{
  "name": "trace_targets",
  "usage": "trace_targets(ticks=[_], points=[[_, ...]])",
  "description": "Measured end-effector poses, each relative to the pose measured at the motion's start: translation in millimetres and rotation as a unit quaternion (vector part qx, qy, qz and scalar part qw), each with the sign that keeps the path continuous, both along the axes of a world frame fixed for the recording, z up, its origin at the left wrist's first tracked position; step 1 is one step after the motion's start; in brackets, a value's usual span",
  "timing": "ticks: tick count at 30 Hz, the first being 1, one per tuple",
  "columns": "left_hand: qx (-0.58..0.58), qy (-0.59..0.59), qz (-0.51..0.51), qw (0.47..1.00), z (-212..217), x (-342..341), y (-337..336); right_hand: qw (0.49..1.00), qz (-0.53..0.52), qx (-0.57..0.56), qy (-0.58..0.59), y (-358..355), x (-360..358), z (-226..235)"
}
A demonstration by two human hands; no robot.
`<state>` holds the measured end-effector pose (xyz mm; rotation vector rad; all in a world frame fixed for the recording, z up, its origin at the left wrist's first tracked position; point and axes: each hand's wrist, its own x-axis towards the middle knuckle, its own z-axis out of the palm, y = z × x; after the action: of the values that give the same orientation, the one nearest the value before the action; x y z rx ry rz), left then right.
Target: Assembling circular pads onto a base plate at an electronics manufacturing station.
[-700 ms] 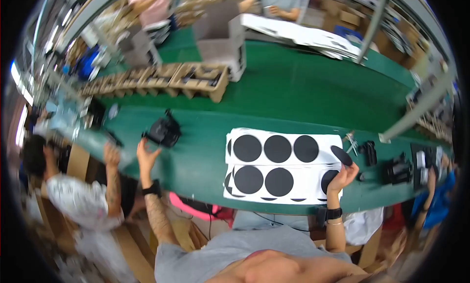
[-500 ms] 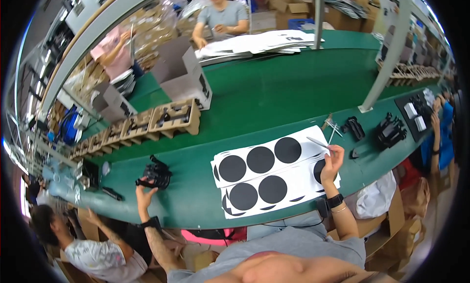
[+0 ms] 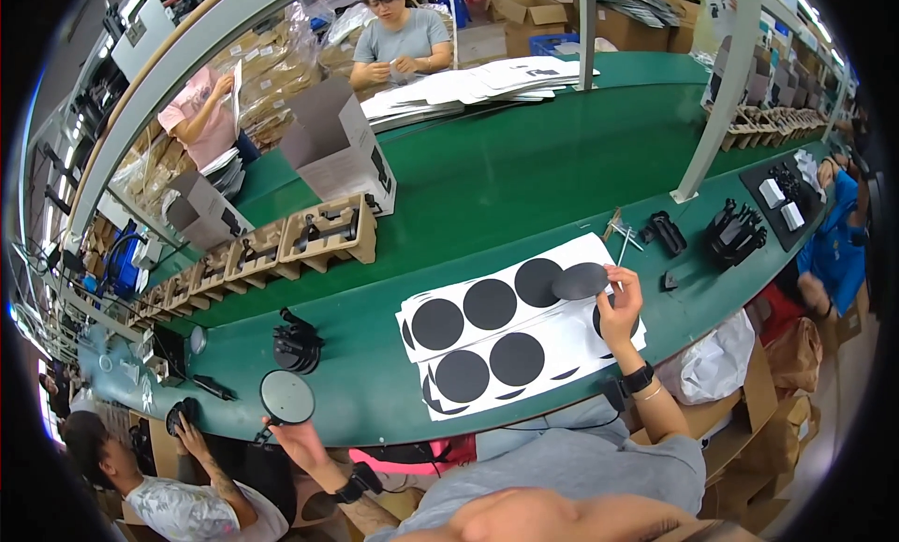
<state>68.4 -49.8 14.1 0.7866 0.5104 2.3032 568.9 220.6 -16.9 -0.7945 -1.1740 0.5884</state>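
My left hand [image 3: 302, 445] is closed on the lower edge of a round black part [image 3: 287, 397], whose flat grey-green face is turned up. A stack of similar black parts [image 3: 296, 343] stands just beyond it on the bench. Between thumb and fingers, my right hand [image 3: 622, 303] pinches a thin black disc [image 3: 580, 281] by its right edge. That disc is above the white sheets [image 3: 571, 341], which bear several black circles in two rows. One circle on the sheets is partly hidden behind my right hand.
Cardboard trays [image 3: 323, 247] with black parts line the left, beside an open box [image 3: 351, 153]. Black parts [image 3: 735, 235] and thin metal tools [image 3: 623, 233] lie right. A metal post [image 3: 721, 111] rises at the right. Co-workers sit left, right and across the green bench [image 3: 506, 177].
My left hand has come toward me from the stack, bringing a round black part. In my right hand the disc, earlier nearly edge-on, now shows its flat face. The view has shifted slightly.
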Motion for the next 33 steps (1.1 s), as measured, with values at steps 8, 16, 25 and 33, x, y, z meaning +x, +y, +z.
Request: trace_targets(ticks=[8,16,25,33], points=[[-0.090,-0.087,-0.156,0.980,52,191,88,0.913,0.384,-0.085,0.108,-52,-61,104],[-0.090,-0.056,-0.254,0.961,72,242,104,0.817,0.510,-0.224,0.152,-71,-88,125],[-0.090,-0.084,-0.259,0.958,75,250,103,0.825,0.499,-0.221,0.148,-73,-83,128],[-0.087,-0.092,-0.266,0.956,75,250,104,0.827,0.496,-0.218,0.151,-73,-84,128]])
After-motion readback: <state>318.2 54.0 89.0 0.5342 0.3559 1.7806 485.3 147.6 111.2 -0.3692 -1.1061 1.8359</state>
